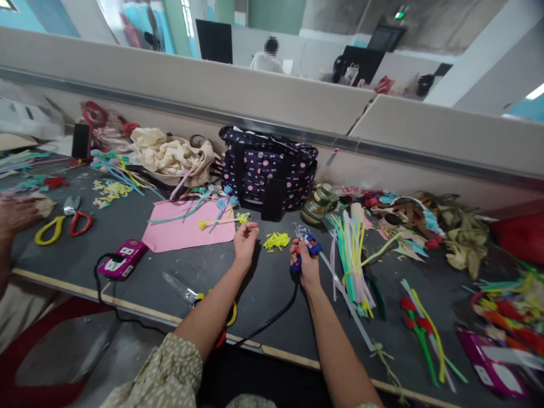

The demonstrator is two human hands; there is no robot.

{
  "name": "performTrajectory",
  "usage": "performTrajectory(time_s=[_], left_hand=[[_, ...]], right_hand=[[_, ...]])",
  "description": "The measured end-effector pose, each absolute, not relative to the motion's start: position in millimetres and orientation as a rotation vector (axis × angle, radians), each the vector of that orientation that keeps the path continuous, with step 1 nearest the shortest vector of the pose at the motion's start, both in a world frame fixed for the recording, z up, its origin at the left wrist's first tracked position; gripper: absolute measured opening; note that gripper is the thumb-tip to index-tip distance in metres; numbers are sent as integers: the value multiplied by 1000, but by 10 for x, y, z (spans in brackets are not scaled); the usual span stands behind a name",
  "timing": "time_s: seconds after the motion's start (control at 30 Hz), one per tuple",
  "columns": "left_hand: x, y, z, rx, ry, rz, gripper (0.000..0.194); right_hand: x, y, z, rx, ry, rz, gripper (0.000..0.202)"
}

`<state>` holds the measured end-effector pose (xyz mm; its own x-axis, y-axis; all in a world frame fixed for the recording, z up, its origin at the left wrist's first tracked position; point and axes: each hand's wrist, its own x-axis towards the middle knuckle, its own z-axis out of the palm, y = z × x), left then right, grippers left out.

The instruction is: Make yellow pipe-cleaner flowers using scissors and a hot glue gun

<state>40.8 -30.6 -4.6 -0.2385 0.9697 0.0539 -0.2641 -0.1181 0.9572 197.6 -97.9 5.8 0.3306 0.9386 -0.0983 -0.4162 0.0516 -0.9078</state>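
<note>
My right hand (305,263) is wrapped round a blue hot glue gun (312,247), with a long clear glue stick (346,300) trailing from its back. My left hand (245,243) is closed, thumb and fingers pinched together; what they hold is too small to make out. Beside it, a yellow pipe-cleaner stem (219,222) reaches across pink paper (187,235), and I cannot tell whether the fingers touch it. Between my hands lies a small pile of cut yellow pieces (276,241). Yellow-handled scissors (185,289) lie partly hidden under my left forearm.
A dark patterned bag (267,167) and a glass jar (318,204) stand behind. Right are bundled pipe cleaners (352,260) and red flowers (419,323). Left are a purple power box (123,259), more scissors (70,218) and another person's hand (21,212). The glue gun's black cord (272,320) crosses the table edge.
</note>
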Motion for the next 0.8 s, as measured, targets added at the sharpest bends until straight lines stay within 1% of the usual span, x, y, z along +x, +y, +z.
performTrajectory(time_s=[0.13,0.33,0.47,0.57,0.7,0.8], left_hand=[[420,-319,-18,907,1077,1545,19],[470,-398,29,1030,968,1413,21],[474,-427,63,1090,927,1354,24],[464,-415,52,1050,960,1402,26],[436,-401,18,1007,1021,1510,26],[381,-415,40,960,1073,1667,28]], right_hand=[[1926,-993,148,-968,-604,1248,40],[1910,-936,194,-857,-597,1377,57],[1868,-916,217,-908,-636,1401,62],[1788,-899,320,-967,-677,1402,62],[1631,-812,591,-1019,-805,1332,59],[1489,-687,780,-1000,-858,1391,62]])
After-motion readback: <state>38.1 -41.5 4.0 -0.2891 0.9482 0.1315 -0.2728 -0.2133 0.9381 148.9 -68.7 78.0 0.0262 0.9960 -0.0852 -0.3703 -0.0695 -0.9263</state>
